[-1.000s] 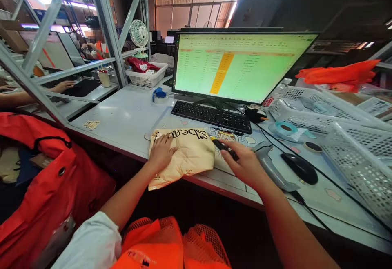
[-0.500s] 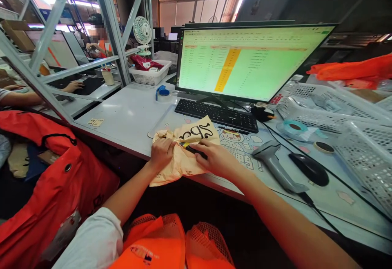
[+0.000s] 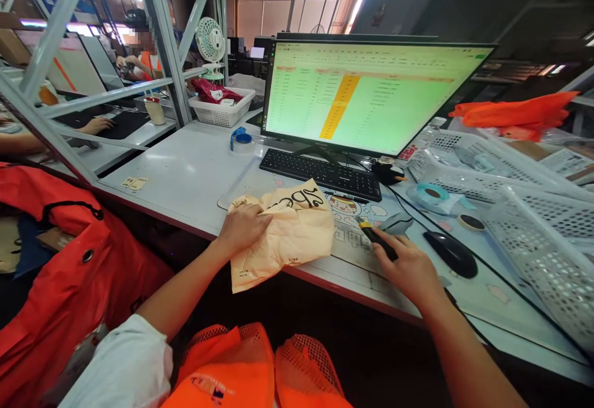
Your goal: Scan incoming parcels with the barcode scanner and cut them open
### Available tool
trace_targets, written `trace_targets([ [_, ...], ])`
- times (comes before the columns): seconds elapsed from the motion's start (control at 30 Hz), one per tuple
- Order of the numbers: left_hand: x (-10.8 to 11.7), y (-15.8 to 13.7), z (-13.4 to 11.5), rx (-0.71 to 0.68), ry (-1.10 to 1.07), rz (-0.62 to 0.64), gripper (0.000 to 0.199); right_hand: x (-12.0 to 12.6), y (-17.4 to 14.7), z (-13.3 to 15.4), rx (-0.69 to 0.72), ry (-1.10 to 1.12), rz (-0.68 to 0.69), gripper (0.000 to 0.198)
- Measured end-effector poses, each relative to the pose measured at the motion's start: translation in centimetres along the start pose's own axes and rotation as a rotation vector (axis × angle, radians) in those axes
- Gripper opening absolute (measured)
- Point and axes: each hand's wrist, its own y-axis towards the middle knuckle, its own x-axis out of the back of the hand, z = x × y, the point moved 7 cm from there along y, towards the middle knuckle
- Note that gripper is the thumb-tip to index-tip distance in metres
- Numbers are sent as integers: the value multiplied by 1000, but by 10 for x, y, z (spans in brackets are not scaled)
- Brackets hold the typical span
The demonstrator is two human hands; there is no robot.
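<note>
A crumpled cream-coloured mailing bag (image 3: 297,238) with dark curly lettering lies at the desk's front edge, its lower part hanging over. My left hand (image 3: 244,228) is closed on the bag's upper left side. To the right of the bag, my right hand (image 3: 408,265) grips a black and yellow utility knife (image 3: 379,241), its tip pointing up and left, apart from the bag. Behind my right hand sits a grey barcode scanner (image 3: 396,223), mostly hidden by it. A black mouse (image 3: 450,254) rests just right of that hand.
Beyond the bag stand a black keyboard (image 3: 320,174) and a lit monitor (image 3: 371,95). White plastic baskets (image 3: 524,234) crowd the right side, near a roll of teal tape (image 3: 431,194). Blue tape (image 3: 241,139) lies back left. A red bag (image 3: 106,272) hangs at left; a co-worker's hand (image 3: 96,125) is beyond the frame.
My right hand has moved right with the utility knife, away from the bag and over the scanner. My left hand still holds the bag. The view has shifted slightly.
</note>
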Motion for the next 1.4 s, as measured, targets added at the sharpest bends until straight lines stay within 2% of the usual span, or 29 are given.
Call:
trace_targets([
  [0.07,5,9,-10,20,9,15,33,-14,-5,-10,-69,-51,83,57],
  [0.13,5,19,-23,31,36,33,41,-20,-6,-2,-73,-70,121,55],
  [0.23,-3,33,-42,4,93,70,45,-4,9,34,24,54,-6,50],
  [0.3,-12,40,-54,-130,104,108,40,7,28,66,130,171,-78,49],
  [0.37,-19,41,-64,-302,87,151,26,8,51,98,227,236,-60,47],
  [0.47,-20,36,-71,-492,24,144,21,-16,82,148,333,230,113,58],
  [0.53,-17,27,-75,-595,-38,106,27,-38,93,176,342,150,226,65],
  [0.6,-16,17,-80,-649,-95,75,37,-52,99,197,327,74,259,62],
  [0.7,-12,4,-94,-666,-174,53,46,-56,107,210,319,35,244,48],
  [0.77,-5,-5,-106,-700,-230,62,47,-55,117,202,280,7,233,38],
  [0.83,8,-16,-115,-718,-263,97,48,-52,128,184,207,-29,213,36],
  [0.9,22,-29,-114,-664,-278,165,47,-51,137,164,136,-64,199,36],
  [1.0,39,-66,-96,-494,-374,312,46,-53,144,141,76,-94,214,33],
  [1.07,39,-102,-78,-392,-479,459,47,-54,145,131,49,-99,237,31],
  [1.13,36,-136,-55,-306,-467,581,48,-54,144,128,35,-93,255,33],
  [1.2,34,-153,-20,-140,-282,607,46,-54,141,137,54,-76,261,37],
  [1.3,46,-152,24,134,-70,563,30,-59,130,170,137,-37,263,35],
  [1.33,52,-148,26,173,-96,548,26,-61,124,183,171,-21,267,34],
  [1.4,64,-134,12,143,-264,508,27,-66,111,207,235,15,272,37],
])
